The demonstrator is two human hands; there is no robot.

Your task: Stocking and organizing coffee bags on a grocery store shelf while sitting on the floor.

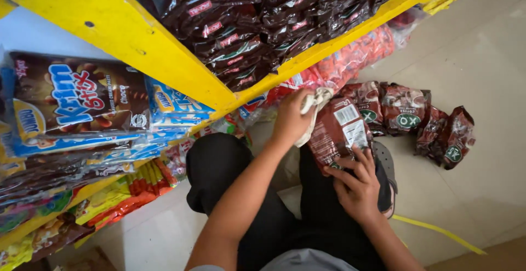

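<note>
Red-brown candy bag [338, 131] sits upright over the person's lap, just below the front edge of the yellow shelf [164, 57]. Right hand [356, 186] grasps the bag from underneath, fingers spread up its lower face, thumb at its left side. Left hand [290, 119] is clenched around a pale cloth [316, 104], pressed against the bag's upper left corner, directly under the shelf's lip. Cloth and bag touch.

Right of the held bag, a row of similar dark red bags [408, 115] lies on the pale floor tiles [482, 57], the nearest just beside the held one. Past the row the tiles give open room. Orange-red packets [356, 57] crowd under the shelf's edge, close behind the left hand. On the shelf, dark packets [257, 19] are packed up to its rim. Left of the shelf post, brown-and-blue snack packs [82, 104] overhang their own ledge.
</note>
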